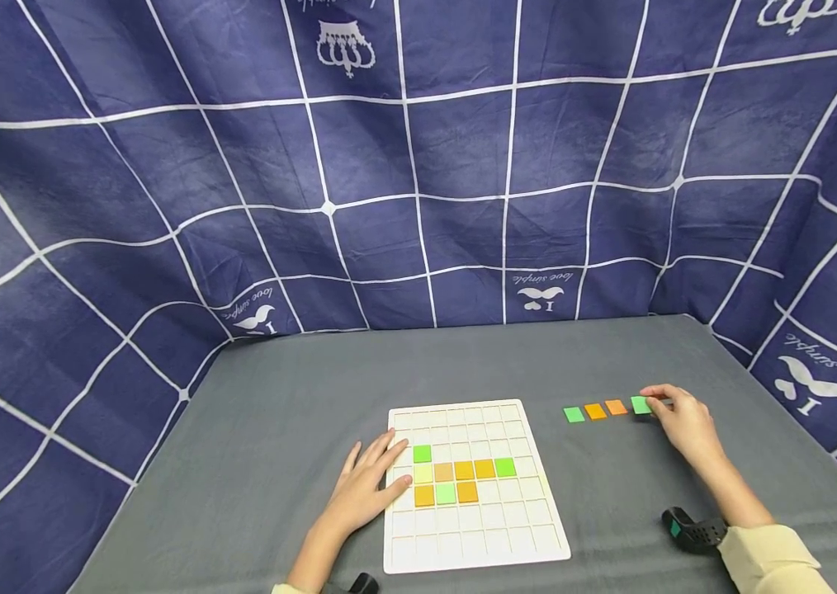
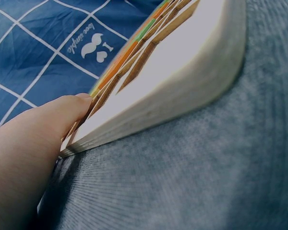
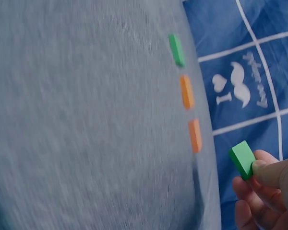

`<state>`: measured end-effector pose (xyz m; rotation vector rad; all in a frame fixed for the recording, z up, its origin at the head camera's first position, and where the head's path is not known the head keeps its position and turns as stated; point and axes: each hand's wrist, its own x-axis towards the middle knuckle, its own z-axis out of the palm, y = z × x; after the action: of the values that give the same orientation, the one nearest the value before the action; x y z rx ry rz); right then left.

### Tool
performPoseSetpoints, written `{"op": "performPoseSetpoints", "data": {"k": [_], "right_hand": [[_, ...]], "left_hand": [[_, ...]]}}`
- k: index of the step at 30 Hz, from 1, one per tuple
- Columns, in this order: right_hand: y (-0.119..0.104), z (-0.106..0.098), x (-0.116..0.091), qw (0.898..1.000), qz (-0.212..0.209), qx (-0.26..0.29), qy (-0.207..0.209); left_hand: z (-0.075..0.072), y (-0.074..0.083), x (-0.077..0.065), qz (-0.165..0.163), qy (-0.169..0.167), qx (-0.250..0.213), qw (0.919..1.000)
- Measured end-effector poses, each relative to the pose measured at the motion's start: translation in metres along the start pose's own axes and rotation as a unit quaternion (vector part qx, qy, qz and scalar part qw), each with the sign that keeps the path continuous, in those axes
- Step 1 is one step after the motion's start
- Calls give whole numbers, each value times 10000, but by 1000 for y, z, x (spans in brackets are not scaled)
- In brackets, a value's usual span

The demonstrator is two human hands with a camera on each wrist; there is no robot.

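Note:
My right hand pinches a green square tile between thumb and fingers, at the right end of a short row. Left of it lie a light orange tile, a darker orange tile and a green tile on the grey cloth. My left hand rests with spread, straight fingers on the left edge of a white grid board. Several green, yellow and orange tiles sit in the board's cells, such as an orange tile. In the left wrist view, the thumb touches the board's edge.
Grey cloth covers the table. Behind and beside it hangs a dark blue curtain with white lines. A black wristband is on the right wrist, and part of another shows at the left wrist.

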<state>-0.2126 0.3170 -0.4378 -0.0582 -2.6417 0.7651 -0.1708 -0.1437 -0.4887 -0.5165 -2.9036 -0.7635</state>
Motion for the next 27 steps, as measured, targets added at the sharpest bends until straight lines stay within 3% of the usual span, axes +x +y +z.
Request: {"op": "performPoseSetpoints", "data": {"k": [7,13,20,27], "right_hand": [[19,-4,7,9991,330,-106,-243],[32,6,10,9978,398,-249,-477],[31,16,19,9981,225,-199,-537],[27,19,28,9943,474,-299,-905]], "left_hand": [[-1,1,2,53,-6,-54,10000],[-1,0,-1,7,-42,-74,10000],[0,0,0,10,29,-91,10000],[-1,0,0,23,49,-105,9999]]}}
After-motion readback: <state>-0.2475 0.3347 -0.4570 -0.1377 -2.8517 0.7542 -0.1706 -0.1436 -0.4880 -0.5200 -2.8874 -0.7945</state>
